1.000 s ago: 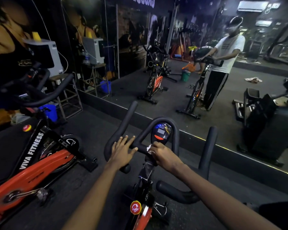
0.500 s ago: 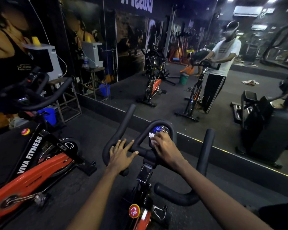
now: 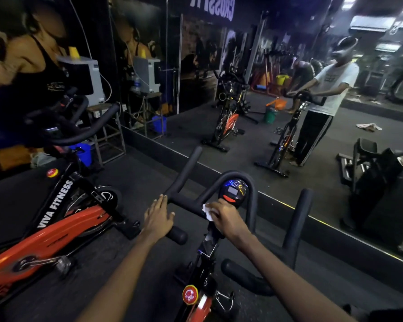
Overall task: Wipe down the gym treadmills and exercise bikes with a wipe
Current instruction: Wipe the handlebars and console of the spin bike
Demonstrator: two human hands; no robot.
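Note:
An exercise bike with black handlebars stands right in front of me, its small console lit in the middle loop. My right hand presses a white wipe against the bar just below the console. My left hand rests flat on the left handlebar grip, fingers together. The bike's red knob and orange frame show low between my arms.
A second orange bike marked VIVA FITNESS stands close on the left. A wall mirror ahead reflects both bikes, a person and gym gear. A metal stand with a grey unit and a blue bucket sits at the left wall.
My right hand with the wipe slid from over the console down to the bar below it, uncovering the screen. My left hand stays on the left grip.

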